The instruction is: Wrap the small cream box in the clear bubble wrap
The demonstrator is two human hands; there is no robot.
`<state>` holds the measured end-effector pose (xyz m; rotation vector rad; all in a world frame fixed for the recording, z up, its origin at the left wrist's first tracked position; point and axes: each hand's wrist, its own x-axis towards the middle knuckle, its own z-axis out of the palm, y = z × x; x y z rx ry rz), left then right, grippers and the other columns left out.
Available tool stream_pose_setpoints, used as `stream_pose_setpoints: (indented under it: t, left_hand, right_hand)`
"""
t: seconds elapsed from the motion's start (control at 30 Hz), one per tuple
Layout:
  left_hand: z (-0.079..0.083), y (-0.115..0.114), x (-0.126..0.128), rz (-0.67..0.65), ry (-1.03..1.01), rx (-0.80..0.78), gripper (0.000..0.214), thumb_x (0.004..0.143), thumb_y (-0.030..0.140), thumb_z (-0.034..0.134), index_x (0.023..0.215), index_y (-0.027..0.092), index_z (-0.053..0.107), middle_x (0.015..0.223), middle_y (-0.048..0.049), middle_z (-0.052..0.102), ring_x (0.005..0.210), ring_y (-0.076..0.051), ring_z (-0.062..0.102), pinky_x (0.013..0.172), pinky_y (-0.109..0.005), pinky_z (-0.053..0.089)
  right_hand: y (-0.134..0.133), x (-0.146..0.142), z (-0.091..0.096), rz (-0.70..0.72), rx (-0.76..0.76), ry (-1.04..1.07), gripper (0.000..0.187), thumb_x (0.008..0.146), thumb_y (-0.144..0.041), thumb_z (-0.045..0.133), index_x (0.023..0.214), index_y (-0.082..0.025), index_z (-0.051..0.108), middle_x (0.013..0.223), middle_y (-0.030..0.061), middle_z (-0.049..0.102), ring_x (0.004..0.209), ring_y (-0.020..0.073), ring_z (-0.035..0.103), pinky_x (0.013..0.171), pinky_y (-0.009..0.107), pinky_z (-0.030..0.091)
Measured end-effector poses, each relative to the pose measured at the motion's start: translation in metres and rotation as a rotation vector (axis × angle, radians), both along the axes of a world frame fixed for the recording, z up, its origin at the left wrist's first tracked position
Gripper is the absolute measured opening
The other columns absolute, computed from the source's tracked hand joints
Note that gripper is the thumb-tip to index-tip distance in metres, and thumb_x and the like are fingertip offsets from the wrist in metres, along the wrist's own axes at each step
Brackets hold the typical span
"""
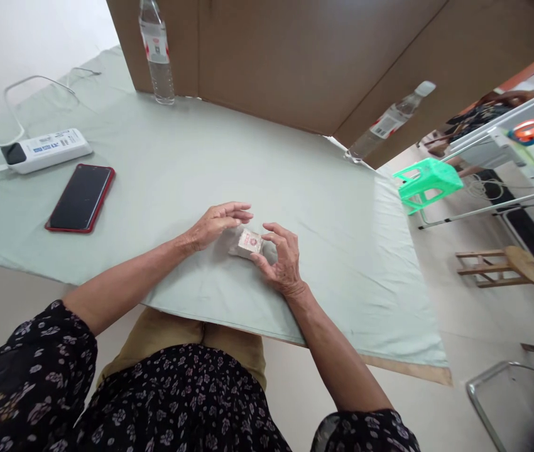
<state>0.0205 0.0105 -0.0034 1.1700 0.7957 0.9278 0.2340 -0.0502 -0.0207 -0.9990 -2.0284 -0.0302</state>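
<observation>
A small pale packet with a red print (pixel 247 242) rests on the pale green cloth of the table (pixel 163 169) in front of me. My left hand (pixel 215 224) arches over its left side, fingers curled and touching it. My right hand (pixel 282 260) pinches the packet's right edge between thumb and fingers. Both hands are on the packet at once.
A red-cased phone (pixel 81 198) lies face up at the left, beside a white power strip (pixel 45 150) with cables. One water bottle (pixel 156 50) stands at the back, another (pixel 389 122) at the back right corner. Right of the table are a green stool (pixel 427 182) and a wooden stool (pixel 502 267).
</observation>
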Motion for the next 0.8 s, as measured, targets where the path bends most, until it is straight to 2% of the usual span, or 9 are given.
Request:
stream_pose_setpoints:
  t: [0.17,0.33,0.43,0.53,0.63,0.8]
  left_hand:
    - [0.002,0.011,-0.008,0.176,0.045,-0.013,0.040,0.065,0.022,0.068,0.104,0.015,0.074,0.099,-0.0091,0.077,0.103,-0.024,0.069,0.099,-0.042,0.048]
    - [0.004,0.013,-0.011,0.236,0.163,0.004,0.031,0.065,0.024,0.064,0.093,0.014,0.074,0.090,-0.0072,0.075,0.095,-0.022,0.068,0.096,-0.041,0.049]
    - [0.008,0.009,-0.011,0.148,0.280,0.035,0.033,0.067,0.026,0.063,0.097,0.014,0.072,0.098,-0.0086,0.076,0.101,-0.024,0.067,0.099,-0.042,0.048]
    - [0.014,0.003,-0.011,-0.013,0.461,0.130,0.047,0.071,0.033,0.066,0.115,0.016,0.069,0.116,-0.0114,0.072,0.113,-0.028,0.064,0.103,-0.044,0.047]
    - [0.016,-0.002,-0.011,-0.110,0.611,0.278,0.064,0.074,0.042,0.068,0.133,0.019,0.061,0.127,-0.0130,0.068,0.125,-0.032,0.057,0.104,-0.046,0.046]
    - [0.013,-0.005,-0.006,-0.215,0.708,0.464,0.074,0.073,0.046,0.069,0.139,0.015,0.056,0.127,-0.0148,0.066,0.124,-0.036,0.053,0.108,-0.050,0.040]
  right_hand:
    - [0.003,0.005,0.002,-0.054,-0.127,0.169,0.017,0.095,-0.035,0.058,0.108,-0.024,0.058,0.122,0.0126,0.067,0.116,0.0279,0.064,0.099,0.049,0.049]
    - [0.009,0.011,0.005,-0.073,-0.237,0.234,0.010,0.093,-0.033,0.062,0.097,-0.024,0.062,0.111,0.0087,0.073,0.108,0.0253,0.067,0.097,0.047,0.051]
    - [0.010,0.010,0.011,-0.026,-0.289,0.206,0.012,0.091,-0.034,0.065,0.098,-0.025,0.064,0.110,0.0082,0.074,0.108,0.0252,0.068,0.098,0.046,0.051]
    - [0.012,0.007,0.019,-0.002,-0.352,0.117,0.019,0.089,-0.038,0.068,0.103,-0.026,0.066,0.116,0.0089,0.073,0.113,0.0267,0.067,0.100,0.047,0.049]
    - [0.017,0.003,0.024,0.007,-0.393,0.008,0.021,0.090,-0.040,0.067,0.105,-0.026,0.069,0.118,0.0081,0.073,0.113,0.0267,0.067,0.099,0.046,0.049]
    - [0.027,-0.003,0.025,-0.036,-0.289,-0.133,0.014,0.094,-0.031,0.060,0.090,-0.024,0.071,0.104,0.0059,0.078,0.101,0.0239,0.069,0.091,0.042,0.046]
